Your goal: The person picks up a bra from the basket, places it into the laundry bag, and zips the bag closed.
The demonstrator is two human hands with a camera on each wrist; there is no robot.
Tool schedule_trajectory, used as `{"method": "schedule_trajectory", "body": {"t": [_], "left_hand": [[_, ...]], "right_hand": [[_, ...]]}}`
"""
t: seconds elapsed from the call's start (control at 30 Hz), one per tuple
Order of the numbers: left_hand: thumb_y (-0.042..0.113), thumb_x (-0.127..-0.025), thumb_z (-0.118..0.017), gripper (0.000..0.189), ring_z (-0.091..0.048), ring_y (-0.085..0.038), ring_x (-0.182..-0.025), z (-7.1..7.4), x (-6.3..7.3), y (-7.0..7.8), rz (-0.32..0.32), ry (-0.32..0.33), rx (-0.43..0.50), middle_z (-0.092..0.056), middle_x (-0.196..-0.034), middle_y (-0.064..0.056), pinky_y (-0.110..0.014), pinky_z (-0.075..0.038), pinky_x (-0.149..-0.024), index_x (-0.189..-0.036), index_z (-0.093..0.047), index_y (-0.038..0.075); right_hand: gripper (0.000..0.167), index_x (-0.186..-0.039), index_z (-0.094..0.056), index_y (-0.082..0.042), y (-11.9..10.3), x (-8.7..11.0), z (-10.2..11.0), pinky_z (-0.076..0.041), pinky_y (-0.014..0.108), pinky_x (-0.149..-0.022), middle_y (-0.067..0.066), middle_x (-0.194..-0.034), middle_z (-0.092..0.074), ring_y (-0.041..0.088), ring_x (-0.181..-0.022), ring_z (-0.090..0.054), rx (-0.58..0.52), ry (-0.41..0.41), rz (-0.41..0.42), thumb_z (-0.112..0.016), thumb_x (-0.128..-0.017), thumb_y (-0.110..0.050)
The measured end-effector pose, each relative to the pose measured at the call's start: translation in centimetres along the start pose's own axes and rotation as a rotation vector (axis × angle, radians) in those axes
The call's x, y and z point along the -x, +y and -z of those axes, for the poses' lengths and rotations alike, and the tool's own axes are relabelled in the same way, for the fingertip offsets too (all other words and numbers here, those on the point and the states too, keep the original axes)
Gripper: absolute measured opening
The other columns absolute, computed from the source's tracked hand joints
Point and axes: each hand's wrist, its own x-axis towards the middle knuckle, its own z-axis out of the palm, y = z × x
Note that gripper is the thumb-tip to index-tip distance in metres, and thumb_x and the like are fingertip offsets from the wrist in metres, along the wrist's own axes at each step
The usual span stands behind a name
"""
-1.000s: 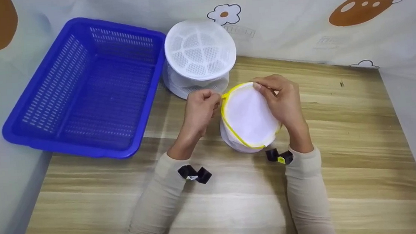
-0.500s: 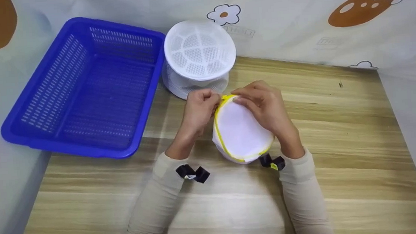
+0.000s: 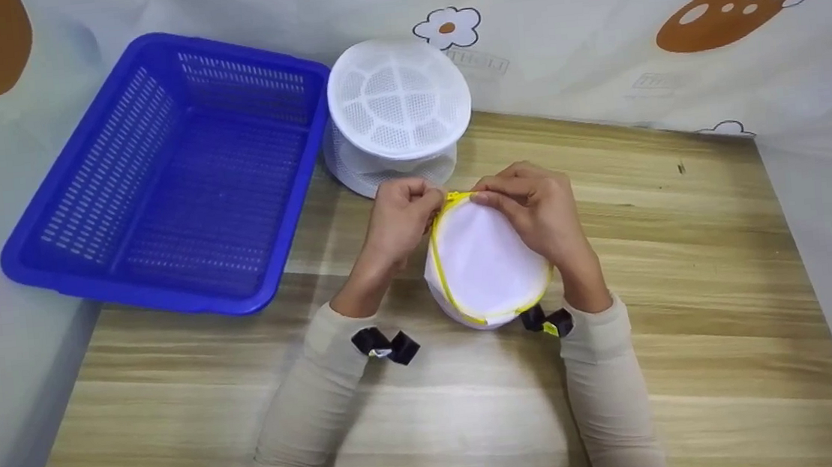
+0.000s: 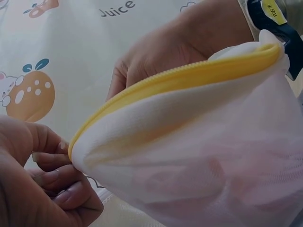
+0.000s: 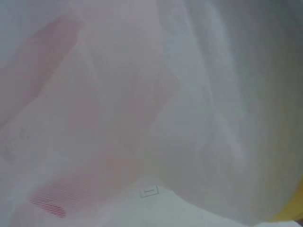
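A white mesh laundry bag (image 3: 494, 264) with a yellow zipper round its round top hangs between both hands, in the middle of the head view. My left hand (image 3: 401, 223) pinches the zipper edge at the bag's far left; the left wrist view shows those fingertips (image 4: 61, 151) at the end of the yellow band (image 4: 175, 78). At the far rim, close beside it, my right hand (image 3: 538, 211) pinches the zipper edge between thumb and fingers. White fabric (image 5: 142, 118) fills most of the right wrist view, pinkish shapes showing through, and hides the right fingers there.
A large blue plastic basket (image 3: 284, 275) stands at the left of the wooden table (image 3: 709, 313). Next to it, at the back, is a white mesh cylinder (image 3: 400, 99) with a round lattice top. A printed white sheet (image 3: 563, 25) hangs behind.
My right hand has moved left along the rim, close to the left hand. The bag's top has shifted left and toward me. My left hand has stayed nearly still.
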Motion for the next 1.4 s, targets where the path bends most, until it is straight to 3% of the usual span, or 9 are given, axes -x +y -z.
{"method": "schedule_trajectory", "body": {"t": [0.23, 0.47, 1.4], "left_hand": [[-0.007, -0.083, -0.054, 0.018, -0.034, -0.006, -0.044, -0.1, 0.1, 0.0, 0.008, -0.005, -0.005, -0.041, -0.05, 0.002, -0.018, -0.027, -0.041, -0.065, -0.058, -0.006], [-0.009, -0.08, -0.052, 0.022, -0.03, -0.007, -0.041, 0.2, 0.2, 0.1, 0.016, -0.001, 0.023, -0.036, -0.046, 0.002, -0.019, -0.022, -0.04, -0.06, -0.055, -0.001], [-0.009, -0.078, -0.051, 0.027, -0.027, -0.006, -0.041, 0.1, 0.2, 0.2, 0.045, 0.012, 0.05, -0.033, -0.046, 0.003, -0.019, -0.02, -0.04, -0.055, -0.051, 0.005]], "right_hand": [[0.006, -0.084, -0.078, -0.007, -0.1, -0.1, 0.3, -0.046, 0.018, -0.063, 0.004, -0.077, -0.069, 0.015, -0.072, -0.061, -0.004, -0.006, -0.027, -0.076, -0.08, -0.011], [0.004, -0.082, -0.075, 0.004, -3.3, -0.3, 1.4, -0.044, 0.015, -0.062, 0.014, -0.075, -0.067, 0.02, -0.068, -0.06, 0.027, 0.033, -0.043, -0.074, -0.08, 0.001], [0.006, -0.081, -0.074, 0.006, -2.9, -0.5, 1.9, -0.044, 0.015, -0.058, 0.016, -0.072, -0.067, 0.019, -0.065, -0.059, 0.026, 0.072, -0.049, -0.073, -0.08, 0.0]]}}
